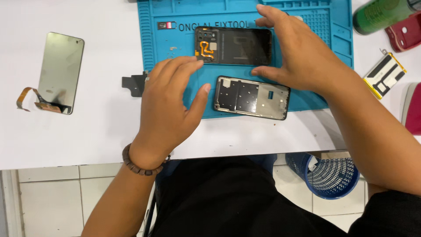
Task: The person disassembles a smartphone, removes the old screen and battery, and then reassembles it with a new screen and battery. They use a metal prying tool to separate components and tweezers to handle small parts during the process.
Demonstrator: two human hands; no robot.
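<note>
A blue repair mat (175, 44) lies on the white table. On it lies a dark phone back cover (234, 46) with an orange flex cable at its left end. Below it sits a black phone middle frame (251, 97). My right hand (298, 55) spans the right end of the back cover, fingers at its top edge and thumb at its lower edge. My left hand (169, 101) hovers with spread fingers at the cover's left end, thumb near the frame's left edge. It holds nothing.
A detached phone screen (59, 72) with an orange ribbon lies at the left. A small black part (133, 84) sits by the mat's left edge. A battery (385, 75), a green bottle (381, 13) and red objects are at the right. A blue basket (326, 175) stands on the floor.
</note>
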